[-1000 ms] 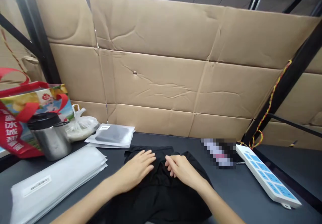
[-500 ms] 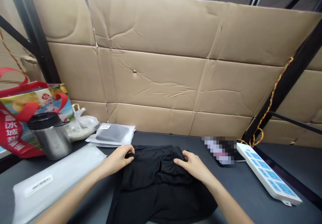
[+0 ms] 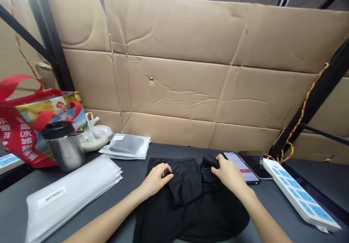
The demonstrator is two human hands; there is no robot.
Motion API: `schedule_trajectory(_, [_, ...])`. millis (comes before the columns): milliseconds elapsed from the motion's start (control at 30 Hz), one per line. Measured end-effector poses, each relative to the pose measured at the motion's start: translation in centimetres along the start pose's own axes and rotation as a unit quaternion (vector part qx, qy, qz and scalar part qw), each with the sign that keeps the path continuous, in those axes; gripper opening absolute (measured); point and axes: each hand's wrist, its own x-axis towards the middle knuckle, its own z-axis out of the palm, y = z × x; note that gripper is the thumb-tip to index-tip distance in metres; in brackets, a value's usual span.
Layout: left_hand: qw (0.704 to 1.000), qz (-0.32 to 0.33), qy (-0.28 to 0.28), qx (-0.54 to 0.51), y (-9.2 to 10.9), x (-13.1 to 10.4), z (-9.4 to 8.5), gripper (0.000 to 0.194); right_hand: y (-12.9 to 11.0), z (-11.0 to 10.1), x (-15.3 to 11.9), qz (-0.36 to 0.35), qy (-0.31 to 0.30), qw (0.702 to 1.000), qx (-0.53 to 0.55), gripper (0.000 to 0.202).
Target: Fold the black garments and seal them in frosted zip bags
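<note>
A black garment of soft cloth lies in front of me on the dark table, its upper part bunched into folds. My left hand pinches a fold of it, left of the middle. At the upper right, my right hand grips a raised, rolled bit of the same cloth between thumb and fingers. The garment's lower end runs out of the frame, and its exact kind cannot be made out.
On the left lie stacked frosted plastic bags, a steel flask, a red shopping bag and a knotted plastic bag. Flat packets sit behind. On the right are phones and a power strip. Cardboard walls the back.
My left hand has moved from the garment's upper left edge inward and nearer me, taking a fold. The right hand has lifted its bit of cloth slightly. The view has shifted a little.
</note>
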Motion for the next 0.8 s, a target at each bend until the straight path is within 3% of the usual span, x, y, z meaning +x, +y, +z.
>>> schedule_trajectory(133, [1.0,0.003,0.012,0.001,0.0,0.1,0.3,0.01,-6.9,0.9,-3.3,-0.096,0.056,0.99,-0.088,0.021])
schedule_trajectory(200, [1.0,0.009,0.014,-0.002,-0.1,0.2,0.3,0.01,-9.5,2.5,-5.2,-0.153,0.029,0.98,-0.122,0.024])
schedule_trajectory(267, [1.0,0.017,0.015,-0.008,-0.2,0.2,0.2,0.013,-10.7,3.9,-6.6,-0.2,-0.031,0.973,-0.115,0.029])
schedule_trajectory(333, [0.999,0.026,0.017,-0.013,-0.2,0.1,0.0,0.018,-10.3,4.3,-7.4,-0.239,-0.079,0.967,-0.05,0.033])
schedule_trajectory(433, [0.999,0.034,0.019,-0.015,-0.3,0.1,-0.1,0.021,-8.1,3.0,-7.2,-0.27,-0.1,0.954,0.088,0.036])
schedule_trajectory(533, [0.999,0.036,0.018,-0.012,-0.5,0.2,0.0,0.021,-5.9,1.9,-6.2,-0.335,-0.158,0.922,0.113,0.07])
schedule_trajectory(633, [0.999,0.035,0.011,-0.004,-0.5,0.3,0.2,0.021,-4.8,2.5,-5.6,-0.36,-0.22,0.902,0.091,0.096])
schedule_trajectory(800, [0.999,0.025,-0.016,0.033,0.0,-0.3,-1.5,0.02,-4.8,4.1,-5.8,-0.329,-0.217,0.913,0.102,0.065])
